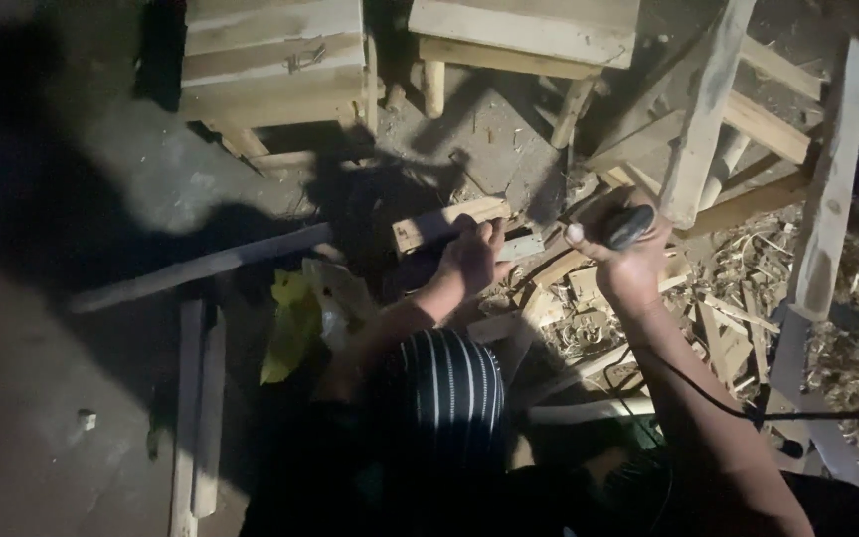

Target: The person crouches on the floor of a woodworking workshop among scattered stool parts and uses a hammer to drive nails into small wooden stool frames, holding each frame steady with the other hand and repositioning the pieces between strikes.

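2 wooden stools [275, 65] stand above the small wood block [446, 223]. The left hand [471, 257] has its fingers closed around this block (held over shavings). Just right of the block, the right hand [620, 261] grips a dark tool handle [628, 227].

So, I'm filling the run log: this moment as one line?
left hand: grips wood block | right hand: holds dark corded tool | floor: wood shavings

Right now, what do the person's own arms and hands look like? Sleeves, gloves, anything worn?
Both hands are bare: no gloves, rings or watch visible on the left hand or the right hand. Both forearms are uncovered up to the frame edge, so no sleeves show. A thin black cable runs beside the right forearm.
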